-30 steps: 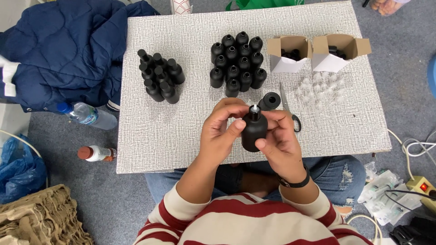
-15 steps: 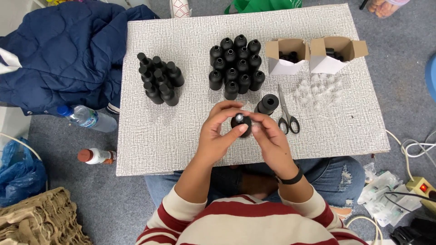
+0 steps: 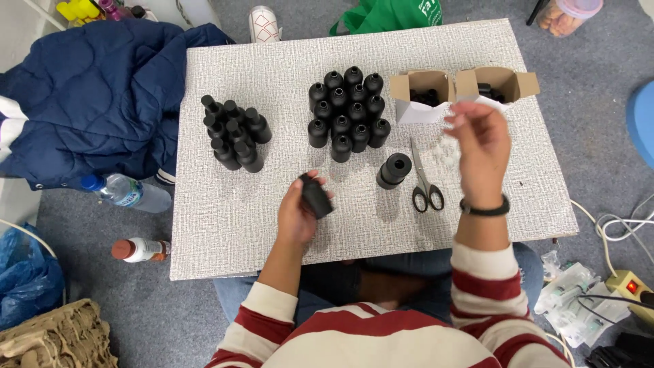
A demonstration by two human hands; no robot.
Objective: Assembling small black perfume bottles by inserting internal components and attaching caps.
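One small black plastic bottle (image 3: pixel 315 195), clasped in the left hand (image 3: pixel 298 217) above the grey textured desk (image 3: pixel 272 75). Right hand (image 3: pixel 482 151) lifted, fingers loose, holding nothing visible, beside two open cardboard boxes (image 3: pixel 421 95). Advice: keep bottle upright, grip firm.

Bright, even light from overhead, soft short shadows under the black bottles (image 3: pixel 346 112) toward the worktop's (image 3: pixel 272 75) near edge. Right hand (image 3: pixel 480 146) smeared by motion blur. Mild bending of lines toward the frame corners.
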